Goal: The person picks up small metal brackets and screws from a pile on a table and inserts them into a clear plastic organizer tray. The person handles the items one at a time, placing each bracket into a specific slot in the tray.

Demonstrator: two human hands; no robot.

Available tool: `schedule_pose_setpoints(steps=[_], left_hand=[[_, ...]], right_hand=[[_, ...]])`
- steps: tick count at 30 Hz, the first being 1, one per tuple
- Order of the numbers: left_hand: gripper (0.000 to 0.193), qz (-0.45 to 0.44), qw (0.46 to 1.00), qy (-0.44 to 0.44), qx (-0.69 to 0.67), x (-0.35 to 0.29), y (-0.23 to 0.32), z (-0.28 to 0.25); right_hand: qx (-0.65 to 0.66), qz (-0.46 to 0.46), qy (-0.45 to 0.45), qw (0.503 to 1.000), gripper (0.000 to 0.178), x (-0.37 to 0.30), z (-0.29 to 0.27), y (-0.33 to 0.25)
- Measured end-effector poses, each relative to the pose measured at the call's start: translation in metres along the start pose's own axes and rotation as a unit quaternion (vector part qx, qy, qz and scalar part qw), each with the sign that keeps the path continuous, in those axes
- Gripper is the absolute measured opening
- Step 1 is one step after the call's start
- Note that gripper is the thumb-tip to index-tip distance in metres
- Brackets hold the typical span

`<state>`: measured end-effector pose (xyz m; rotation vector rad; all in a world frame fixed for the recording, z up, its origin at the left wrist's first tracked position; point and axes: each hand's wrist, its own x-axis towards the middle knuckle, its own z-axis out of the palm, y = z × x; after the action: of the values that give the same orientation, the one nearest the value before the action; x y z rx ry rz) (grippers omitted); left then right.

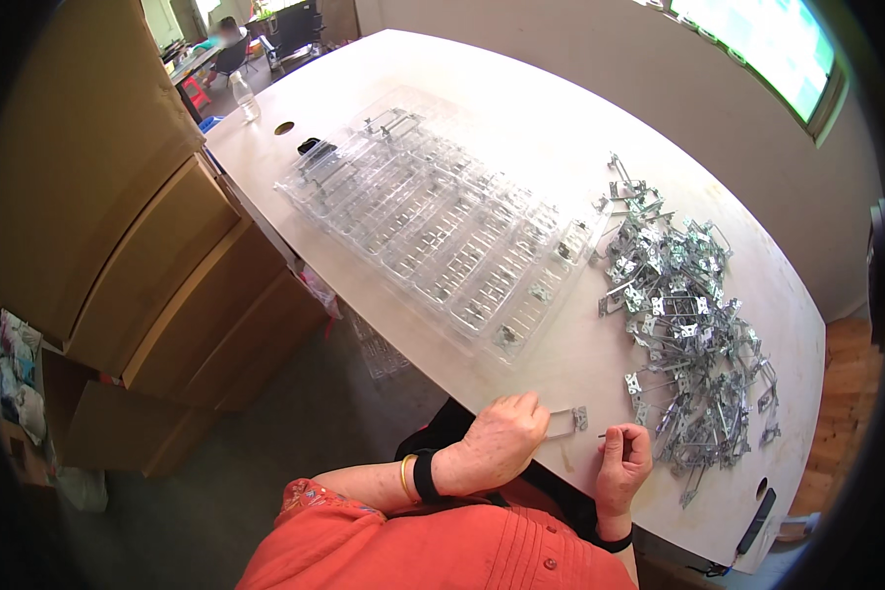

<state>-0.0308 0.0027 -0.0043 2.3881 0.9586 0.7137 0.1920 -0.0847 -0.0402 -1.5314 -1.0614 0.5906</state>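
Observation:
Over the table's front edge, my left hand (pixel 501 438) is closed on one end of a small metal bracket (pixel 578 420). Two thin arms of the bracket run from my fingers to a flat plate with holes. To its right, my right hand (pixel 624 470) pinches something thin and dark, too small to name, its tip poking out toward the bracket. A tangled pile of similar silvery metal brackets (pixel 693 334) lies just beyond my right hand. Clear plastic trays (pixel 393 236), stacked and divided into compartments with metal pieces in them, lie beyond my left hand.
The white table (pixel 551 147) has a curved outline. Cardboard boxes (pixel 157 295) are stacked at the left. A clear bottle (pixel 245 98) stands at the table's far left, near a cable hole (pixel 284 128). A black strip-like object (pixel 755 521) lies at the right corner. A person sits far back.

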Motion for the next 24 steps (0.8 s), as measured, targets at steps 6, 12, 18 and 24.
schedule_pose_setpoints(steps=[6,12,18,24], left_hand=[[0.018,-0.017,0.999,-0.016,-0.041,-0.003,-0.003,0.002],[0.015,-0.013,0.995,-0.003,-0.1,-0.003,-0.003,-0.011],[0.011,-0.008,0.983,0.105,-0.152,0.011,-0.001,-0.077],[0.009,-0.089,0.957,0.263,-0.088,0.019,-0.035,-0.145]], right_hand=[[0.002,0.003,0.0,1.0,0.013,0.0,0.0,-0.001],[0.024,0.028,0.0,0.999,0.014,0.002,-0.001,-0.002],[0.041,0.052,-0.015,0.998,0.015,0.006,-0.004,-0.005],[0.047,0.071,-0.025,0.996,0.016,0.01,-0.007,-0.008]])
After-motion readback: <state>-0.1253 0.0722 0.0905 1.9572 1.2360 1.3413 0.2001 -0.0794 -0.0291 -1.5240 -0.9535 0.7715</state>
